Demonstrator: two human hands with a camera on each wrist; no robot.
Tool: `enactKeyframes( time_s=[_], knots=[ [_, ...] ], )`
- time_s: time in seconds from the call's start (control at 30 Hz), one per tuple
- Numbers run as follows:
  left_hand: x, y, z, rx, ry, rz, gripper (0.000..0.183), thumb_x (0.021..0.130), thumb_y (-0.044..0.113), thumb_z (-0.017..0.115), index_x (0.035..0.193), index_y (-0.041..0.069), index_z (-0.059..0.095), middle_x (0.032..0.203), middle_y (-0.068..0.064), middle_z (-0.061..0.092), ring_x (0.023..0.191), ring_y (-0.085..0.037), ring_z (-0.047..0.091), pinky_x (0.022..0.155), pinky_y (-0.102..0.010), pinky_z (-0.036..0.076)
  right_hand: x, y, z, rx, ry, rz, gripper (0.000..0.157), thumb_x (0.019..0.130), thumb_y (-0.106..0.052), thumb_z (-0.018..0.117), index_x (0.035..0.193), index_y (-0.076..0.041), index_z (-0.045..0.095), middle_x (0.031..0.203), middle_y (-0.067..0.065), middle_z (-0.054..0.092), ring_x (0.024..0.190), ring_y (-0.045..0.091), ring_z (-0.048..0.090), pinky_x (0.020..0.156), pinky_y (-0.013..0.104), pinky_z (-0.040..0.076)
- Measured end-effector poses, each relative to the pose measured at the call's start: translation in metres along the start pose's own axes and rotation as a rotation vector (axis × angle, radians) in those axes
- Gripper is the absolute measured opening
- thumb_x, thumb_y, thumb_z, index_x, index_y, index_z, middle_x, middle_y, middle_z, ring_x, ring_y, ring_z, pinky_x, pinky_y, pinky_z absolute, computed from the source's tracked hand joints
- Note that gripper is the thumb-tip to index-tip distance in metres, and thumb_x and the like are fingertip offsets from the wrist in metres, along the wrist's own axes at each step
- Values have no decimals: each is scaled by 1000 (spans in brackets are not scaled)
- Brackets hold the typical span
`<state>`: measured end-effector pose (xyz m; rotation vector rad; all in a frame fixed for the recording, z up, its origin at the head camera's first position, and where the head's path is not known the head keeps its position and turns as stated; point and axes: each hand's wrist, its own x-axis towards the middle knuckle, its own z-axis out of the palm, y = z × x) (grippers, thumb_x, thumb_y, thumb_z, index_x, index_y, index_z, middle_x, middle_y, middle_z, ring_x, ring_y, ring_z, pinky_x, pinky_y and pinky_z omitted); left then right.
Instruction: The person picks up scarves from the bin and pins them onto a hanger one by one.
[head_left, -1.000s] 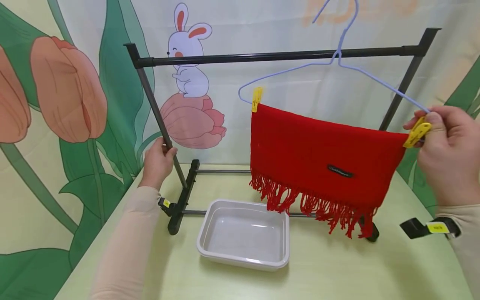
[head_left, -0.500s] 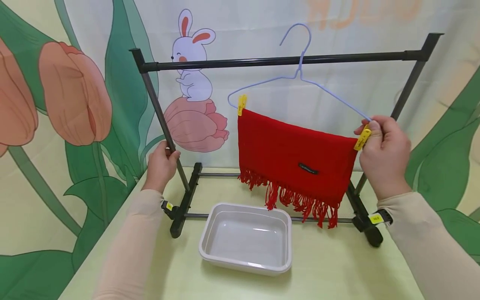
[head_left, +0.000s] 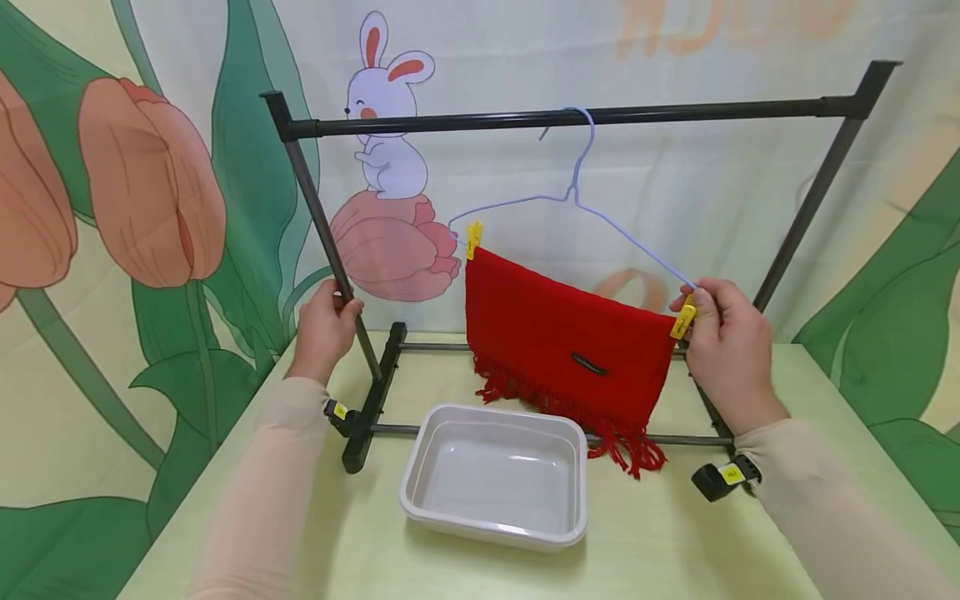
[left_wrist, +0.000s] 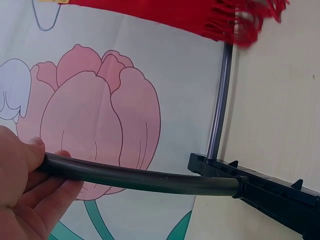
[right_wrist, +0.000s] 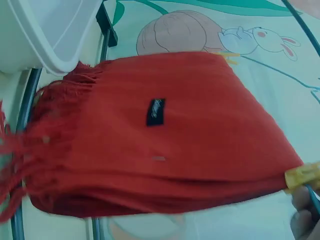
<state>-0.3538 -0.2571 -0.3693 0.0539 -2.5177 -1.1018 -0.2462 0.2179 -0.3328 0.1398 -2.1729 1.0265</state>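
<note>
A red fringed scarf (head_left: 562,325) with a dark label hangs from a light blue wire hanger (head_left: 630,237). Yellow clothespins fasten it at both ends, one on the left (head_left: 474,240) and one on the right (head_left: 683,317). The hanger's hook goes over the top rail (head_left: 450,123) of a black rack, its tip showing below the rail. My right hand (head_left: 731,354) pinches the hanger's lower right corner beside the clothespin; the right end of the scarf sits lower than the left. My left hand (head_left: 324,333) grips the rack's left upright (left_wrist: 140,180), thumb and fingers around it.
A light grey plastic basin (head_left: 495,533) stands on the pale green table in front of the rack, left of the scarf's lower fringe. The rack's left foot (head_left: 375,400) and lower crossbars lie on the table. A printed cloth with tulips and a rabbit (head_left: 386,133) hangs behind.
My right hand has carried the hanger and scarf left and down. The hook, earlier above and in front of the rail, now loops over it. The left hand stays on the upright.
</note>
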Motion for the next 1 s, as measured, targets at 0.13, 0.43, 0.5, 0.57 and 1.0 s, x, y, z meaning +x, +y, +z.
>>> enactKeyframes(
  time_s=[0.13, 0.43, 0.5, 0.57, 1.0],
  knots=[
    [2, 2, 2, -1, -2, 6, 27, 112, 17, 59, 135, 2, 56, 120, -26, 74, 105, -41, 73, 92, -58, 60, 4, 4, -10, 26, -85, 30, 37, 117, -26, 45, 132, 2, 65, 118, 21, 76, 87, -2, 60, 77, -2, 46],
    [3, 3, 0, 8, -24, -1, 32, 113, 19, 57, 139, 0, 55, 123, -27, 71, 106, -41, 70, 93, -56, 58, 10, 8, -24, 51, -207, 70, 41, 117, -26, 46, 144, 2, 60, 124, 25, 74, 82, -10, 64, 76, 3, 52],
    [2, -1, -3, 10, -34, -5, 33, 114, 21, 57, 139, -2, 56, 126, -27, 70, 108, -41, 69, 96, -56, 57, 11, 8, -25, 47, -226, 68, 42, 117, -27, 47, 145, 2, 59, 126, 25, 72, 80, -11, 64, 73, 6, 52],
    [1, -5, -6, 10, -40, -10, 36, 113, 23, 58, 138, -3, 57, 129, -28, 69, 112, -41, 68, 99, -57, 57, 12, 9, -27, 40, -246, 75, 44, 117, -28, 47, 146, 1, 59, 128, 26, 70, 79, -11, 63, 68, 10, 53],
    [-46, -11, -19, 88, 261, 174, 29, 114, 19, 52, 119, -6, 66, 101, -26, 71, 89, -40, 64, 79, -51, 53, -8, 27, -55, -133, -164, 9, 29, 113, -22, 54, 120, -1, 72, 92, -8, 73, 75, -12, 56, 61, 15, 43]
  ],
)
